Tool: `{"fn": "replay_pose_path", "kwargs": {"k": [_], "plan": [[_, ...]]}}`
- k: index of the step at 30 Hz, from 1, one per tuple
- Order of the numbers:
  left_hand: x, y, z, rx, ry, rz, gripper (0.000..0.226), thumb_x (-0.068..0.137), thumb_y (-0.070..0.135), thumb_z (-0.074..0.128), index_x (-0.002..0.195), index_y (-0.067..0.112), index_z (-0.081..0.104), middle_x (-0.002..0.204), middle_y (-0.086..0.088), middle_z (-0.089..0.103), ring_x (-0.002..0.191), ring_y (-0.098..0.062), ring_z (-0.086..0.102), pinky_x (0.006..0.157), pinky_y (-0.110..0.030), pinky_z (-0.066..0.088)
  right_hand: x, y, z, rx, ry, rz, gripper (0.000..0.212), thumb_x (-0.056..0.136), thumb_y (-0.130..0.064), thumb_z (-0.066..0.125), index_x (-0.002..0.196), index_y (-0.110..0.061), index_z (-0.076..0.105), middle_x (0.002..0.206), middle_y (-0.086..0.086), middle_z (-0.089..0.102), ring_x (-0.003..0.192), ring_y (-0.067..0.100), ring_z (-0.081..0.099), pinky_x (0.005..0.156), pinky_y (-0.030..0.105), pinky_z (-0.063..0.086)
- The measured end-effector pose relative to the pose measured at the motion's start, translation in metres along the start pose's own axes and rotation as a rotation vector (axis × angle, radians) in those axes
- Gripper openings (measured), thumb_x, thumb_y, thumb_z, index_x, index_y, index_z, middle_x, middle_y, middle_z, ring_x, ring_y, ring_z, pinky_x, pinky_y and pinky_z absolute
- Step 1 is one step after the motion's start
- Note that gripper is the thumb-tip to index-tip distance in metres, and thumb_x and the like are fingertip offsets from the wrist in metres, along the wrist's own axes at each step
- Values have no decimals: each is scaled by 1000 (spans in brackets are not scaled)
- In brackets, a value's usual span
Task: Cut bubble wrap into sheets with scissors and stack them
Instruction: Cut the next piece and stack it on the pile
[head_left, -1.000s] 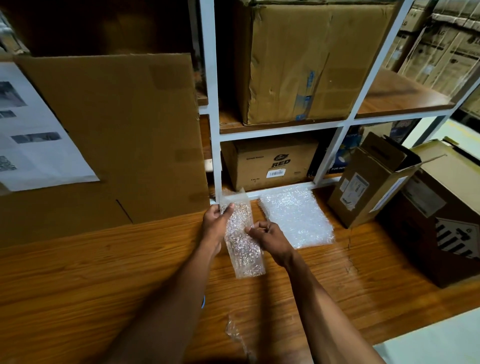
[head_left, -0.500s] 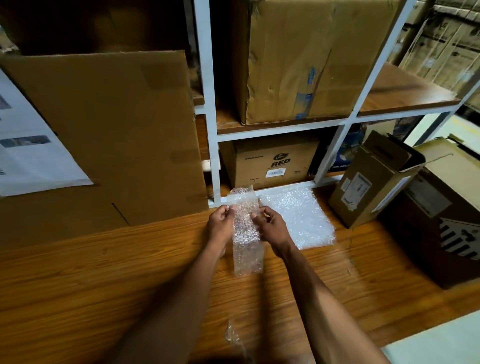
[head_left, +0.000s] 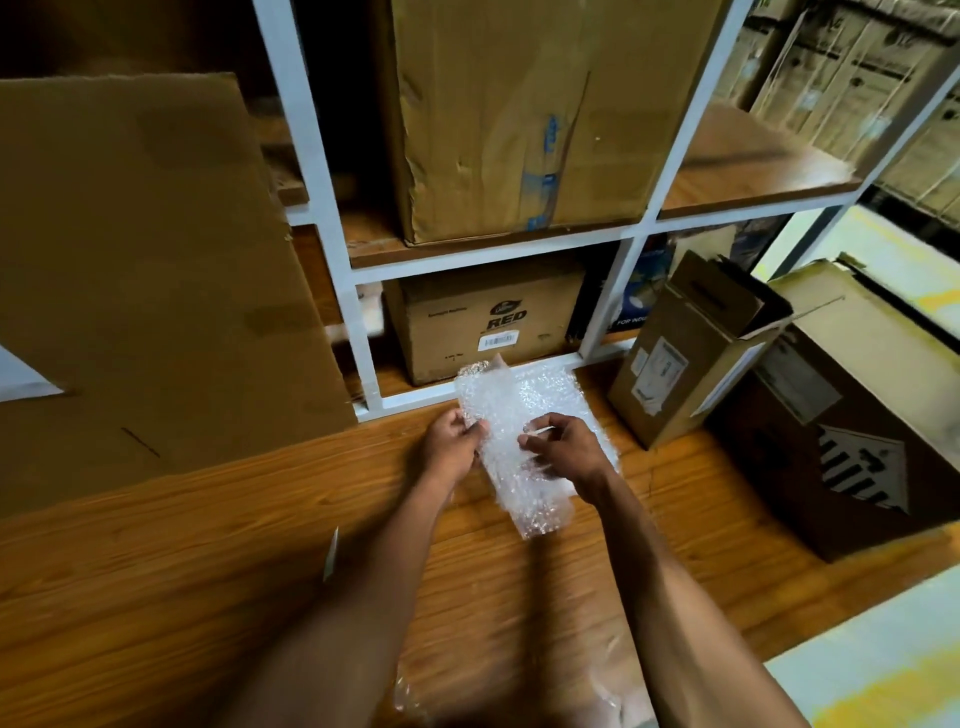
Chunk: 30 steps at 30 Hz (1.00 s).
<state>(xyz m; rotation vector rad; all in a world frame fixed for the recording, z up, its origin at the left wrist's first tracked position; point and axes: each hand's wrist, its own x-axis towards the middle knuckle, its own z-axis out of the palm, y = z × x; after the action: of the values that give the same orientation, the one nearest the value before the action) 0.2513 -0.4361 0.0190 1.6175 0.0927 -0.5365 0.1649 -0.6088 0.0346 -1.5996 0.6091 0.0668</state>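
Note:
A narrow cut sheet of bubble wrap (head_left: 524, 483) is held between both hands, above the left edge of a stack of bubble wrap sheets (head_left: 558, 395) lying on the wooden table (head_left: 208, 545) by the shelf. My left hand (head_left: 452, 441) pinches the sheet's left edge with thumb and fingers. On the sheet's right edge, my right hand (head_left: 563, 449) grips with curled fingers. More bubble wrap (head_left: 415, 696) shows at the bottom edge between my arms. No scissors are in view.
A white metal shelf (head_left: 363, 332) with cardboard boxes stands behind the table. A large cardboard sheet (head_left: 156, 270) leans at the left. An open carton (head_left: 691, 343) and a dark box (head_left: 852, 431) sit at the right. A small white scrap (head_left: 331, 553) lies on the table.
Both hands carried the cut sheet to the right, from the bare table to over the stack's left edge. The camera has moved closer and shifted left.

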Motion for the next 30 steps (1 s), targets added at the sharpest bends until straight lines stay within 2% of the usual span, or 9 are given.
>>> {"fn": "replay_pose_path", "kwargs": {"k": [3, 5, 7, 12, 17, 21, 25, 28, 30], "plan": [[19, 7, 20, 80, 49, 1, 41, 96, 21, 73, 133, 11, 59, 124, -3, 71, 97, -15, 72, 76, -30, 62, 13, -3, -15, -71, 108, -36, 22, 91, -18, 83, 104, -11, 67, 88, 15, 75, 65, 25, 71, 54, 33, 56], [31, 13, 32, 152, 88, 10, 27, 96, 23, 72, 119, 16, 60, 112, 5, 71, 83, -7, 67, 64, -20, 52, 24, -6, -22, -116, 157, -59, 21, 93, -14, 80, 106, -8, 64, 85, 17, 73, 61, 25, 70, 51, 35, 59], [44, 18, 44, 233, 120, 20, 26, 96, 29, 73, 117, 21, 60, 106, 4, 73, 75, -9, 67, 60, -23, 51, 36, -5, -28, -171, 196, -96, 22, 93, -14, 80, 105, -10, 62, 81, 17, 73, 57, 26, 71, 54, 43, 63], [61, 17, 58, 527, 242, 83, 39, 95, 29, 75, 129, 19, 58, 119, -2, 70, 106, -21, 68, 75, -23, 48, 65, 7, -38, -663, 290, -145, 36, 89, -42, 83, 111, -21, 63, 89, 1, 74, 82, 21, 70, 75, 42, 61], [66, 1, 64, 778, 371, 204, 56, 98, 39, 66, 148, 30, 43, 157, -3, 35, 139, -26, 42, 107, -40, 48, 73, 21, -32, -837, 359, -376, 45, 94, -40, 71, 131, -25, 51, 126, 8, 59, 107, 29, 61, 83, 43, 56], [62, -6, 62, 1065, 228, 429, 58, 100, 58, 50, 154, 40, 36, 164, 5, 27, 145, -23, 28, 116, -45, 32, 79, 30, -26, -1071, 339, -594, 48, 103, -41, 52, 149, -28, 49, 157, 9, 43, 136, 33, 45, 108, 51, 43], [77, -18, 64, 1237, -57, 275, 68, 100, 72, 32, 160, 42, 22, 172, 10, 11, 158, -24, 5, 124, -52, 7, 88, 46, -23, -1196, 198, -365, 66, 104, -60, 18, 163, -35, 32, 175, 6, 13, 160, 38, 12, 125, 62, 15], [86, -22, 61, 1295, -146, 209, 72, 100, 73, 29, 162, 41, 16, 173, 11, 7, 159, -27, -1, 124, -54, 4, 91, 53, -25, -1211, 104, -216, 76, 96, -65, -4, 166, -42, 14, 176, -2, -8, 162, 35, -6, 127, 63, 4], [88, -20, 59, 1294, -151, 215, 75, 99, 74, 31, 163, 38, 15, 173, 10, 8, 159, -28, -2, 124, -55, 5, 92, 52, -23, -1203, 102, -197, 80, 93, -65, -9, 166, -41, 12, 176, -2, -8, 161, 36, -6, 127, 63, 3]]}}
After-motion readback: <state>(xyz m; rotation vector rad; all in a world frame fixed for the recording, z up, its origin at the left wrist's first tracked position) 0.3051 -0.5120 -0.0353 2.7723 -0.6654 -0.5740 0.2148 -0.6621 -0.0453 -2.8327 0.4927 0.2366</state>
